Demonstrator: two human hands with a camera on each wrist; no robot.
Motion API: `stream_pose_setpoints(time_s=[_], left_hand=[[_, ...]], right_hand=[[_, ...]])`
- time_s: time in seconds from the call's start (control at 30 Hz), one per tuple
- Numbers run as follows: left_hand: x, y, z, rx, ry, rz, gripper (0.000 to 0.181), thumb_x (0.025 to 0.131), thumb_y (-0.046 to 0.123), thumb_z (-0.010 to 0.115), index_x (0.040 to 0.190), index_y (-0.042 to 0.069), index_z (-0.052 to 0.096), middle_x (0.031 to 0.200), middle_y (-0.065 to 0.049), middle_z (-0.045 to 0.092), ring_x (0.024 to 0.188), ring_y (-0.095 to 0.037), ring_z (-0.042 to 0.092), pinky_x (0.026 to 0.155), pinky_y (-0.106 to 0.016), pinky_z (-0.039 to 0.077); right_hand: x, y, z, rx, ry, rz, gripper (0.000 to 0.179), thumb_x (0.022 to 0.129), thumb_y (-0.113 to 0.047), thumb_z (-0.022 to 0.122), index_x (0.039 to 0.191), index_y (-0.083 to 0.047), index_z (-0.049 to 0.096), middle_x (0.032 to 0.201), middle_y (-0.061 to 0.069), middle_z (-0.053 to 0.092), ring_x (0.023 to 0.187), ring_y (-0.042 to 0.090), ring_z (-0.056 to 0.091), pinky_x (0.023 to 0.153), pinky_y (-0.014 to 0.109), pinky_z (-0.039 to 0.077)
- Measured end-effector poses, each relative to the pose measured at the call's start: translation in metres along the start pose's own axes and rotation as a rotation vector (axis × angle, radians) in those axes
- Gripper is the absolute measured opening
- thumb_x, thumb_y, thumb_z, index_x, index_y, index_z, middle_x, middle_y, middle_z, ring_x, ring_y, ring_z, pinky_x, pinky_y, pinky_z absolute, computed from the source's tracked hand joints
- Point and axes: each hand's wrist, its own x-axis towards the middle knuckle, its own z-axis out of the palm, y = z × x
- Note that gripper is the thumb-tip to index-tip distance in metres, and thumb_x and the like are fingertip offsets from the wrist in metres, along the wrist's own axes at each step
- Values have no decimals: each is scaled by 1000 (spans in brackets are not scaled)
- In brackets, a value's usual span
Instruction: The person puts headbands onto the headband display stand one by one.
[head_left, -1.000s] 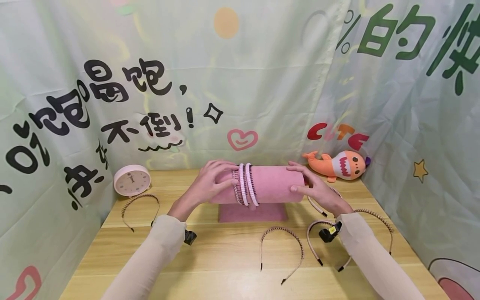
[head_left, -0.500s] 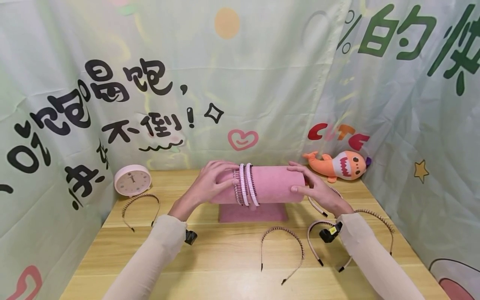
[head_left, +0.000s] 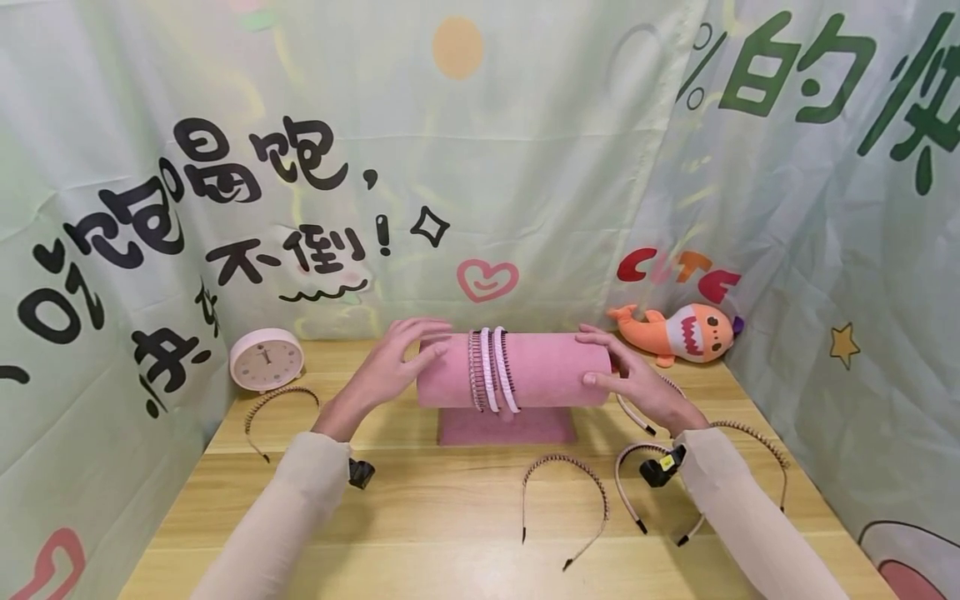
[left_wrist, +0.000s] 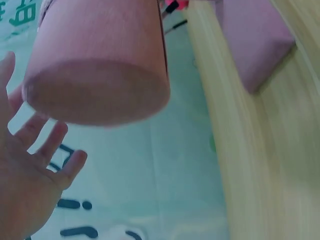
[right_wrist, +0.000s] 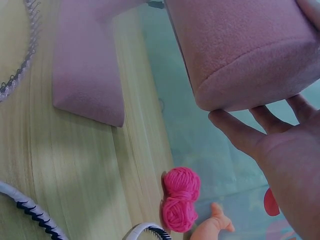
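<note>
A pink plush headband stand point(head_left: 558, 367), a horizontal roll on a flat base point(head_left: 506, 426), stands upright on the table. Three headbands point(head_left: 489, 371) with white and dark trim circle the roll left of its middle. My left hand point(head_left: 378, 371) is at the roll's left end, with its fingers spread and relaxed; in the left wrist view that hand point(left_wrist: 25, 175) lies beside the round end face. At the opposite end, my right hand point(head_left: 641, 387) holds the roll, fingers over the top and thumb against the front. Some right fingertips meet the end's lower rim in the right wrist view.
Loose headbands lie on the table: one point(head_left: 566, 458) in front of the stand, one point(head_left: 281, 393) at left, several around my right forearm. A pink clock point(head_left: 266, 360) stands back left, an orange plush toy point(head_left: 678, 332) back right. Pink yarn point(right_wrist: 181, 200) lies near the right end.
My left hand has released the headbands and moved left to the roll's end. The right hand and the stand keep their places.
</note>
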Motion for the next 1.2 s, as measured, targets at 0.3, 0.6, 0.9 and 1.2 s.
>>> stream_pose_setpoints(time_s=[0.3, 0.6, 0.9, 1.2], left_hand=[[-22, -35, -39, -19, 21, -61, 43, 114, 40, 58, 151, 20, 64, 160, -9, 57, 153, -33, 47, 126, -65, 36], [-60, -79, -79, 19, 86, -140, 42, 115, 29, 58, 149, 6, 63, 154, -20, 59, 141, -43, 55, 118, -66, 44], [-103, -122, -108, 89, 177, -137, 35, 112, 17, 63, 141, -1, 67, 137, -25, 69, 115, 1, 59, 98, -7, 46], [-145, -158, -120, 142, 197, -254, 35, 110, 15, 66, 137, -6, 68, 125, -30, 69, 102, 18, 53, 87, 0, 42]], right_hand=[[0, 0, 0, 0, -4, -1, 62, 109, -16, 67, 165, -20, 42, 184, 3, 11, 159, 45, 29, 104, 24, 54], [0, -1, 0, -5, -7, -1, 62, 109, -16, 67, 165, -20, 42, 184, 4, 11, 159, 45, 29, 104, 25, 54], [0, -1, 0, -9, -7, -2, 62, 109, -16, 66, 165, -20, 42, 184, 4, 12, 159, 45, 29, 104, 24, 54], [0, -1, 0, 5, -13, -2, 61, 109, -15, 66, 165, -20, 41, 184, 4, 11, 160, 44, 28, 104, 24, 55]])
